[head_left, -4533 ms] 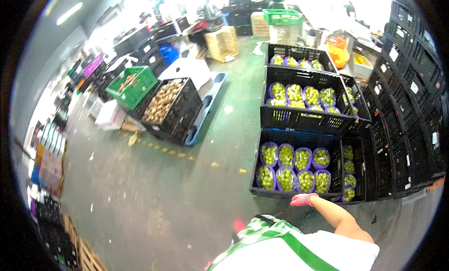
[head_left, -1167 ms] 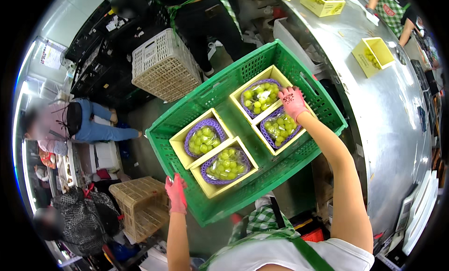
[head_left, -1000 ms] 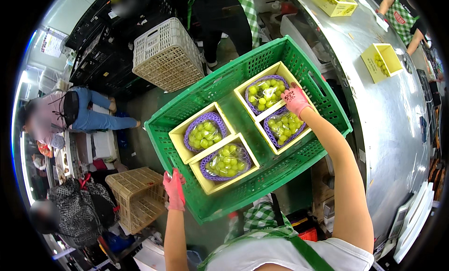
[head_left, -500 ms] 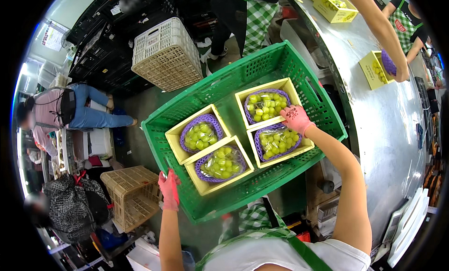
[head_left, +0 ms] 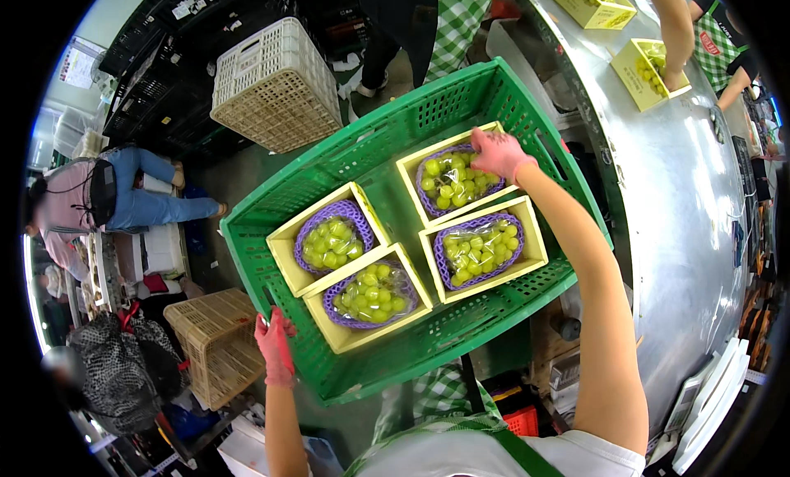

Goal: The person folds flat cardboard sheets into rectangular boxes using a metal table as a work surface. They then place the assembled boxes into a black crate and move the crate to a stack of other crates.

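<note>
A green plastic crate (head_left: 354,386) holds several pale yellow open boxes, each with a bagged bunch of green grapes in a purple foam net. My left hand (head_left: 276,349), in a pink glove, is closed on the crate's rim at the near left corner. My right hand (head_left: 502,156), also gloved in pink, has its fingers bent over the far right box (head_left: 409,185), near its far rim, partly covering the grapes (head_left: 448,181). Just nearer lies another box (head_left: 535,251), a narrow gap between them. Two more boxes (head_left: 284,259) (head_left: 341,341) sit side by side at the left.
Along the right runs a metal table (head_left: 683,255) with more yellow grape boxes (head_left: 638,78), where a co-worker's hand reaches into one. A white crate (head_left: 276,90) stands beyond; a tan crate (head_left: 214,337) is at the left. A person in jeans (head_left: 152,193) bends at far left.
My right hand has moved away from me, from between the two right boxes to the far box's rim. Those boxes have turned slightly. The crate appears slightly further left; my left hand stays on it.
</note>
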A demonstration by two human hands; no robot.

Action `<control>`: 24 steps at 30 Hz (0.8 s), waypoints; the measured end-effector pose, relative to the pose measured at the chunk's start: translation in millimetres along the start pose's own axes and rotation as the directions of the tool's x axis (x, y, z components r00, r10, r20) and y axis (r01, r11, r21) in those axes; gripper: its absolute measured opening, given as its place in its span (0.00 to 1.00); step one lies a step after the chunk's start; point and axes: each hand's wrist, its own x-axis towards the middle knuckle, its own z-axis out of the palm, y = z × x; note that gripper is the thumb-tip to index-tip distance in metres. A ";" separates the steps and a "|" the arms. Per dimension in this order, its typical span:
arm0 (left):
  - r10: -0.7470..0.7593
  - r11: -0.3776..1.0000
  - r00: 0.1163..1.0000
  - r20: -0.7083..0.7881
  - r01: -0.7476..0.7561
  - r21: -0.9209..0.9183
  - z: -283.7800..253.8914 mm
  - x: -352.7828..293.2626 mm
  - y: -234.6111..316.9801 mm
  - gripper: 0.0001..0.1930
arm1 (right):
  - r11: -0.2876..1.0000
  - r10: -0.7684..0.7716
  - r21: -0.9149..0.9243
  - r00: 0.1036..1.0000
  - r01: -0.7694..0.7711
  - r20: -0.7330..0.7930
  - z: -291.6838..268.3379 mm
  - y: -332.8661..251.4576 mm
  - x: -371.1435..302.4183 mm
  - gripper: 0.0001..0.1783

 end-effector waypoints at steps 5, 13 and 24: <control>0.013 0.998 0.999 -0.038 -0.010 0.064 9.3 -2.9 6.9 0.05 | 0.951 0.099 0.254 0.950 -0.177 0.295 -28.5 -11.4 37.9 0.21; 0.011 0.997 0.998 -0.054 -0.007 0.081 8.1 1.0 5.5 0.06 | 0.807 -0.062 0.586 0.975 -0.078 0.214 12.3 1.1 32.2 0.37; 0.023 0.993 0.996 -0.084 -0.013 0.115 8.1 -3.4 5.9 0.05 | 0.882 -0.444 0.156 0.895 0.445 -0.047 -11.8 -19.6 -40.0 0.18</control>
